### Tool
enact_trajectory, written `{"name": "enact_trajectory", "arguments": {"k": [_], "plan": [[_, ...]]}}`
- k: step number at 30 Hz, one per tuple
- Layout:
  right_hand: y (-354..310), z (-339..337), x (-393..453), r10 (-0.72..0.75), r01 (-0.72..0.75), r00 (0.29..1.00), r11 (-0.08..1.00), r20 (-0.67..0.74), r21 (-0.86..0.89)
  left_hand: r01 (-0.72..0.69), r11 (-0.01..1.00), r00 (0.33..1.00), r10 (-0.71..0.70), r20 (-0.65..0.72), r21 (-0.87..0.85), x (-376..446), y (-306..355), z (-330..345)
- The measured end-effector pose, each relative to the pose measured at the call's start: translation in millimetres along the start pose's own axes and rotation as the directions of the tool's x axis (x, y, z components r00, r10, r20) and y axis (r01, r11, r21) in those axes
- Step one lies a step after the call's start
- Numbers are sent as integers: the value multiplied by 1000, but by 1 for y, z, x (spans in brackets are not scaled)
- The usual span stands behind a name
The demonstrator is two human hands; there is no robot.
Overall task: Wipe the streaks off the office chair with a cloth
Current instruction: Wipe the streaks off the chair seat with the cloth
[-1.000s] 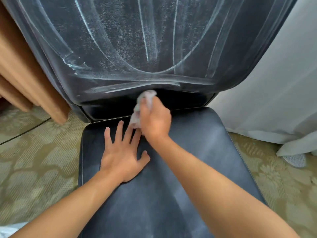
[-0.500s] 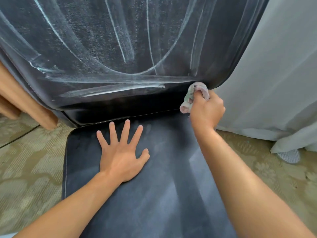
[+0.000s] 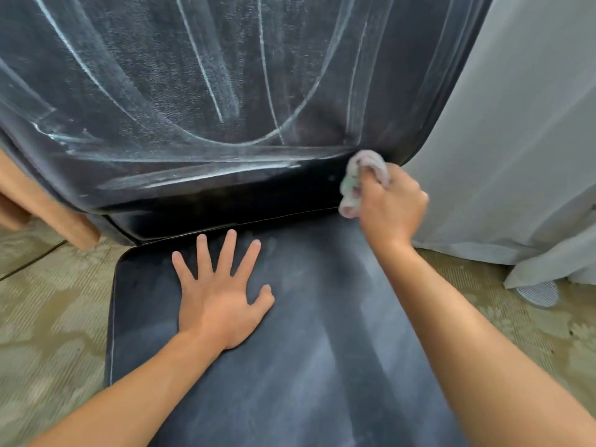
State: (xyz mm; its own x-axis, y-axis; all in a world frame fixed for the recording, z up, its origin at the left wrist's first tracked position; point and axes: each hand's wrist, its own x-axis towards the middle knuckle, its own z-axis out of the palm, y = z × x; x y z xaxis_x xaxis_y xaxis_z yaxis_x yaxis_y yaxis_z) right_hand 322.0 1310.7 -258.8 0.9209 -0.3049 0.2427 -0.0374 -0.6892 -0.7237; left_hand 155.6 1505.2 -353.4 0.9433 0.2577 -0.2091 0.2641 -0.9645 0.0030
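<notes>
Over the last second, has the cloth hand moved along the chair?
Yes. The right hand with the cloth went from the middle of the backrest's lower edge to its right corner by the curtain; the left hand stayed flat on the seat.

The right hand (image 3: 392, 204) grips a crumpled cloth (image 3: 361, 180) against the lower right corner of the office chair's backrest (image 3: 193, 91), where white streaks (image 3: 206, 175) arc across dark leather. The left hand (image 3: 222, 298) rests flat, fingers spread, on the seat (image 3: 322, 333)
</notes>
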Motion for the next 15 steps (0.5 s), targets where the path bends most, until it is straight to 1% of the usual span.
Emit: {"name": "enact_trajectory", "arguments": {"k": [1, 3, 4, 5, 6, 7, 8, 9, 10, 11, 12, 13, 14, 15], "plan": [[4, -3, 0, 70, -68, 997, 996, -38, 53, 0, 1000, 1000, 0, 10, 4, -1, 0, -2], [-5, 8, -16, 191, -183, 981, 970, -36, 162, -1, 1000, 999, 1, 39, 7, -1, 2, -4], [-20, 20, -29, 221, -215, 975, 957, -11, 194, -2, 1000, 999, 2, 55, 7, -1, 2, -5], [-38, 34, -43, 212, -214, 977, 956, 35, 202, -4, 1000, 998, 3, 70, 10, -1, 2, -8], [-59, 47, -61, 143, -160, 985, 964, 94, 210, -15, 1000, 996, 14, 87, 10, 0, 0, -9], [-83, 59, -83, 33, -67, 987, 974, 159, 214, -41, 999, 994, 40, 101, 3, 0, -4, -10], [-105, 68, -107, -93, 48, 971, 978, 218, 204, -90, 996, 990, 92, 109, -19, -2, -9, -14], [-124, 71, -130, -226, 175, 934, 965, 275, 197, -148, 987, 983, 153, 102, -59, -3, -15, -18], [-136, 71, -149, -322, 270, 896, 942, 306, 201, -195, 975, 974, 206, 96, -111, -5, -22, -24], [-141, 69, -160, -373, 317, 869, 924, 325, 213, -226, 964, 963, 243, 116, -141, -6, -31, -31], [-138, 67, -160, -390, 328, 851, 918, 352, 224, -246, 959, 954, 266, 142, -141, -6, -40, -38], [-132, 63, -155, -374, 308, 844, 925, 385, 222, -263, 958, 946, 279, 163, -111, -5, -50, -44], [-124, 57, -145, -333, 275, 856, 941, 396, 196, -281, 957, 942, 288, 171, -66, -5, -59, -52], [-114, 50, -132, -269, 223, 886, 961, 377, 162, -283, 959, 943, 282, 175, -19, -8, -68, -60]]}}
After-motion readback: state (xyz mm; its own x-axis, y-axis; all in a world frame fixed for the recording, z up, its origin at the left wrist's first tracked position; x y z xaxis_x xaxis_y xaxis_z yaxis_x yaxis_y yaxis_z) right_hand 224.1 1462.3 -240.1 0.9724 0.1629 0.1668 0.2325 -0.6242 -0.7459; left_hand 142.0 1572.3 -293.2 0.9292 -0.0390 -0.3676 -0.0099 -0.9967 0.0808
